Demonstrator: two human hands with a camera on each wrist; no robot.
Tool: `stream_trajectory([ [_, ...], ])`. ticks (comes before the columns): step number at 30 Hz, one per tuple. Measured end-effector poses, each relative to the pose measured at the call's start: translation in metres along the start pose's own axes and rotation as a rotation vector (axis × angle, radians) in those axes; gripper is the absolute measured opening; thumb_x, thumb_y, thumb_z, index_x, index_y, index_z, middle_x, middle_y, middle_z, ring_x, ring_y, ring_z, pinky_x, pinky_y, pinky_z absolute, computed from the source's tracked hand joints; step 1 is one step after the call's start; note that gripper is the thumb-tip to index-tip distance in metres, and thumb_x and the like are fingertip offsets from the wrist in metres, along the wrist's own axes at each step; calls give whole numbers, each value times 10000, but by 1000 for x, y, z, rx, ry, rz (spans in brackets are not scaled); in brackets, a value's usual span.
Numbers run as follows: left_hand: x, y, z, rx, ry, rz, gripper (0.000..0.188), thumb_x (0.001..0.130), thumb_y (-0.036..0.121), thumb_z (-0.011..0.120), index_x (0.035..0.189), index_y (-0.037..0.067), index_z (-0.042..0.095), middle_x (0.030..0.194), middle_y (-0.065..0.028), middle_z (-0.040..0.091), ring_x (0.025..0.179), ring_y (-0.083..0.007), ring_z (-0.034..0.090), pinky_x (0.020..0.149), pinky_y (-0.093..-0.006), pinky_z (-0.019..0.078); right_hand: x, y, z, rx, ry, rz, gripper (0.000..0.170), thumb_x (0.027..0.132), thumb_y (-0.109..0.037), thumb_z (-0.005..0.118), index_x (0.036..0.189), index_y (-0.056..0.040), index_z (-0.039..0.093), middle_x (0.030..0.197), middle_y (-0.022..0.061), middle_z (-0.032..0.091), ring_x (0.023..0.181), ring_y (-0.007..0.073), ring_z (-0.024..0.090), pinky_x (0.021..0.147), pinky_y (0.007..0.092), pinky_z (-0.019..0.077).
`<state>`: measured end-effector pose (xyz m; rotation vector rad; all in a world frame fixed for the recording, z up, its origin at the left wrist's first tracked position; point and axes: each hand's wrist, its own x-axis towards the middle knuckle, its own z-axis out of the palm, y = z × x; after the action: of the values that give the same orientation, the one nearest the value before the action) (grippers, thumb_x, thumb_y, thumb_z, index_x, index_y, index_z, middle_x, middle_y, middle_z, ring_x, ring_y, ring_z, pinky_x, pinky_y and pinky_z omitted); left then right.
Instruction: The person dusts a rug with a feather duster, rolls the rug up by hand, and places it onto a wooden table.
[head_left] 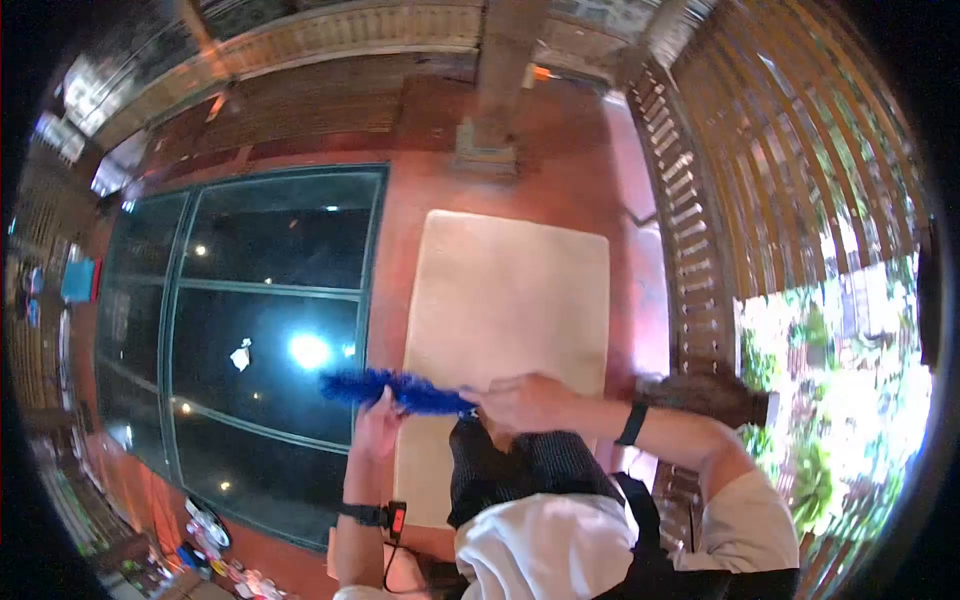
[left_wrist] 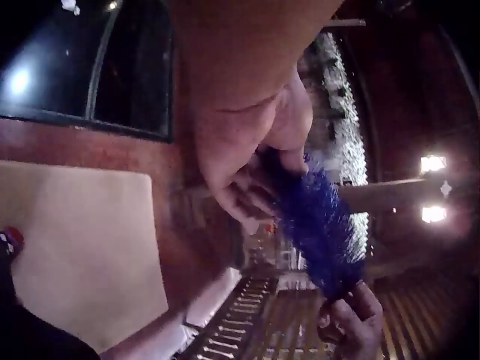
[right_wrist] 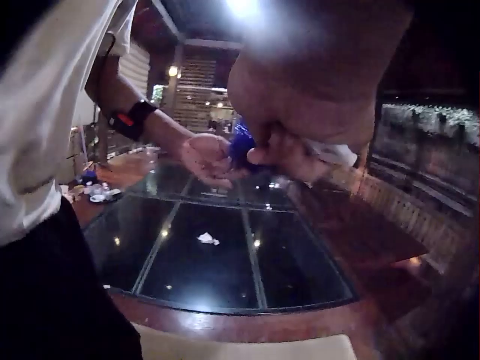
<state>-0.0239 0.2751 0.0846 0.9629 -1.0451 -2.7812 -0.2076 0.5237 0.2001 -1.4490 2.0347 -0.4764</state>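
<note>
A long, bushy blue bundle that looks like tinsel (head_left: pixel 430 397) stretches between the two hands in front of the body. My right hand (head_left: pixel 525 402) grips its right end, with the fingers wrapped close around it. Nearer its other end, my left hand (head_left: pixel 377 425) holds it from below, and the blue strands stick out past that hand. From the left wrist, the left hand (left_wrist: pixel 247 150) shows its thumb and curled fingers around the tinsel (left_wrist: pixel 319 225), while the right hand (left_wrist: pixel 356 322) pinches the far end. In the right wrist view, the right hand's back hides part of the bundle.
Below lies a beige mat (head_left: pixel 510 290) on a red floor (head_left: pixel 560 150). Dark glass panels (head_left: pixel 270 235) in a metal frame spread to the left, with a crumpled white piece (head_left: pixel 241 354) on them. A wooden railing (head_left: pixel 690 200) runs along the right, and a pillar (head_left: pixel 495 110) stands ahead.
</note>
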Motion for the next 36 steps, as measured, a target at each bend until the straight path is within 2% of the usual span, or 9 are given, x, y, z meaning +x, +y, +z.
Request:
stream_trajectory([
  [7, 79, 27, 128, 147, -352, -199, 336, 1059, 298, 527, 1356, 143, 556, 1307, -72, 666, 1193, -246, 648, 1053, -489, 474, -96, 27, -72, 82, 426, 70, 515, 950, -181, 600, 1455, -252, 532, 1094, 107, 719, 887, 344, 712, 815, 468, 591],
  [13, 142, 62, 279, 530, -449, -200, 361, 1002, 224, 631, 1340, 113, 570, 1263, -69, 666, 1153, -264, 657, 979, -495, 541, -160, 68, -86, 233, 568, 236, 604, 959, -193, 608, 1534, -259, 432, 1324, 158, 635, 1126, 360, 652, 999, 458, 517],
  [18, 215, 89, 391, 750, -629, -133, 360, 976, 155, 662, 1324, 124, 577, 1243, -50, 659, 1114, -249, 666, 946, -464, 557, -182, 123, -113, 480, 753, 236, 583, 993, -101, 528, 1550, -61, 360, 1456, 202, 529, 1315, 377, 530, 1108, 418, 427],
  [20, 248, 91, 424, 817, -694, -150, 369, 991, 181, 646, 1347, 115, 573, 1257, -54, 655, 1118, -252, 661, 954, -448, 556, -188, 147, -120, 500, 795, 279, 571, 1010, -134, 527, 1553, -72, 360, 1497, 172, 499, 1362, 340, 493, 1141, 411, 387],
  [21, 258, 87, 442, 795, -690, -207, 360, 983, 163, 657, 1331, 104, 587, 1228, -63, 670, 1106, -245, 668, 938, -434, 562, -194, 158, -121, 506, 799, 305, 566, 1018, -151, 526, 1554, -77, 360, 1518, 157, 484, 1385, 322, 475, 1157, 407, 367],
  [23, 275, 72, 484, 741, -675, -329, 341, 967, 125, 681, 1299, 81, 614, 1170, -81, 700, 1083, -231, 683, 905, -405, 576, -206, 175, -124, 411, 925, 371, 505, 1013, -199, 563, 1496, -92, 459, 1374, 170, 592, 1227, 344, 588, 1040, 428, 466],
  [26, 314, 45, 521, 801, -778, -426, 346, 974, 162, 677, 1303, 80, 609, 1211, -92, 682, 1144, -253, 656, 1006, -467, 538, -229, 165, -146, 437, 1082, 564, 430, 985, -273, 619, 1398, -166, 570, 1120, 168, 710, 960, 382, 685, 853, 484, 544],
  [29, 332, 16, 575, 869, -920, -563, 357, 960, 151, 696, 1297, 82, 601, 1259, -102, 656, 1179, -285, 638, 1054, -513, 513, -242, 175, -144, 483, 1053, 832, 423, 972, -274, 642, 1385, -200, 583, 1037, 150, 723, 872, 383, 691, 768, 488, 552],
  [36, 432, -79, 662, 1183, -1217, -900, 364, 955, 105, 699, 1305, 87, 604, 1278, -77, 658, 1204, -291, 633, 1036, -518, 535, -210, 201, -119, 712, 1281, 1049, 480, 981, -211, 610, 1438, -109, 508, 1232, 203, 661, 1086, 416, 635, 929, 510, 501],
])
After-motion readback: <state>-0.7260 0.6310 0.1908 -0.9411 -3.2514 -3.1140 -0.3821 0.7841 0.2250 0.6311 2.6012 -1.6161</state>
